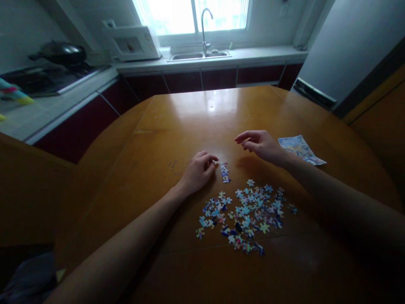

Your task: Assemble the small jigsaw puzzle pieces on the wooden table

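A short strip of joined jigsaw pieces (225, 172) lies on the wooden table. Just to its left, my left hand (201, 169) rests on the tabletop, fingers loosely bent, with a gap between thumb and forefinger and nothing seen in it. My right hand (257, 144) hovers above the table, to the right of the strip and beyond it. Its fingers are slightly curled and apart from the thumb, and I see nothing held. Nearer to me, a loose heap of jigsaw pieces (247, 211) in blue, white, purple and yellow spreads between my forearms.
A printed picture sheet (302, 150) lies right of my right wrist, partly behind the forearm. The table (177, 122) reaches toward a counter with a sink (199, 55) and tap. At the left stand a microwave (134, 43) and a dark wok (65, 52); a fridge (351, 46) is right.
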The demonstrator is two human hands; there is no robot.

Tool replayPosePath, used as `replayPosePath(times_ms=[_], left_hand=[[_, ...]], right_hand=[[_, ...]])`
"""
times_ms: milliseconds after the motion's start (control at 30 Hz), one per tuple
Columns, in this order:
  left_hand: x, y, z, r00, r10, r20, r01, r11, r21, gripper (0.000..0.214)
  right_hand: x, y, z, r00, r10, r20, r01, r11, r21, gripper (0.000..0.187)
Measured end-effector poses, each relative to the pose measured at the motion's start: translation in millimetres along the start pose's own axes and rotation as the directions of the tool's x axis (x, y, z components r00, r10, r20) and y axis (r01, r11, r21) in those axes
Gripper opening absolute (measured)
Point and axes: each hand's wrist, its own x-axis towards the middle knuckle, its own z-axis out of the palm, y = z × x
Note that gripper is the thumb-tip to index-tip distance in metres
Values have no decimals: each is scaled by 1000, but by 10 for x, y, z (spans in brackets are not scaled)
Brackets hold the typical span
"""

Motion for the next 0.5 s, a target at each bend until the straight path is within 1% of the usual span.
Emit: replayPosePath(times_ms=[133,267,367,433,500], left_hand=[[6,5,-8,1000,0,6,0,1000,-1,16],[10,-13,-9,1000,4,13,-4,1000,5,15],[14,-19,-9,1000,2,22,-3,1000,19,15],[16,-16,-13,1000,1,30,-1,1000,22,16],[18,-9,-20,999,0,34,-1,1000,20,17]], right_hand=[[-278,-145,-102,997,-56,-60,41,972,-231,18],[-625,-214,-183,989,-137,-58,104,916,-388,20],[-798,-226,-203,984,-168,-66,124,894,-430,20],[-867,-210,-180,981,-176,-82,126,898,-422,19],[-915,-176,-136,980,-185,-72,141,906,-399,18]])
